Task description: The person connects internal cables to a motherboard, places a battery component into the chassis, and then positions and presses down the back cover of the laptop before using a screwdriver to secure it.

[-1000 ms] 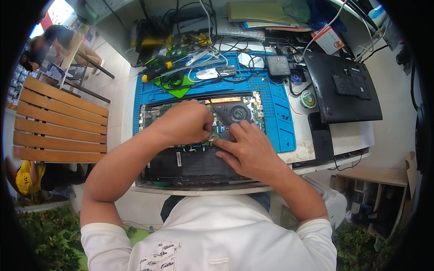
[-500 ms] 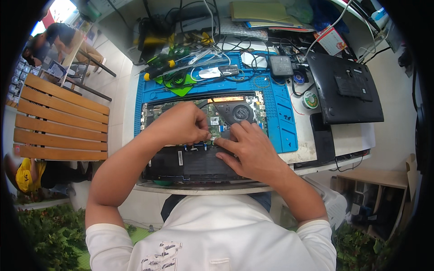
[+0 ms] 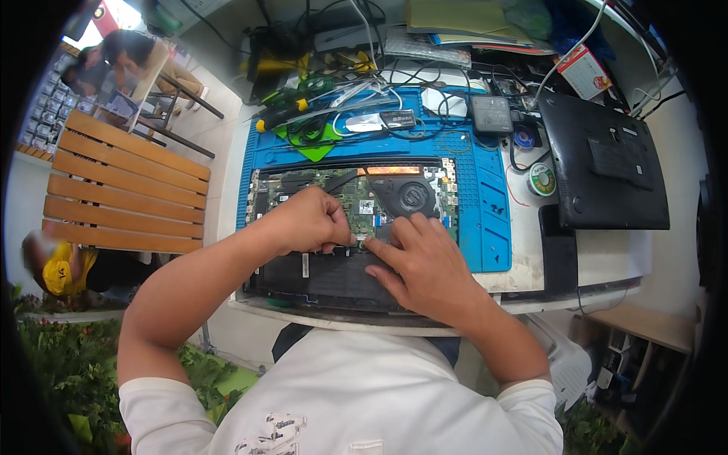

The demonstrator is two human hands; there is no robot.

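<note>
An opened laptop base (image 3: 345, 282) lies in front of me, its green circuit board (image 3: 349, 201), round black fan (image 3: 414, 196) and long black battery exposed. My left hand (image 3: 315, 221) is closed in a pinch at the board's near edge, beside the battery. Whatever lies between those fingertips is too small to make out. My right hand (image 3: 425, 254) rests over the right part of the laptop, fingers apart. Its index fingertip touches down right beside the left fingertips, while the thumb sits lower, above the battery.
Beneath the laptop is a blue work mat (image 3: 485, 254). Screwdrivers (image 3: 282, 114), cables and a black power adapter (image 3: 491, 114) crowd the back. To the right are a solder spool (image 3: 541, 180), a black phone-like slab (image 3: 560, 250) and a closed black laptop (image 3: 607, 163). People sit at far left.
The whole view has shifted a little, so the bench appears lower and farther right. Both hands stay at the same spot on the board, with the left fingers curled slightly lower.
</note>
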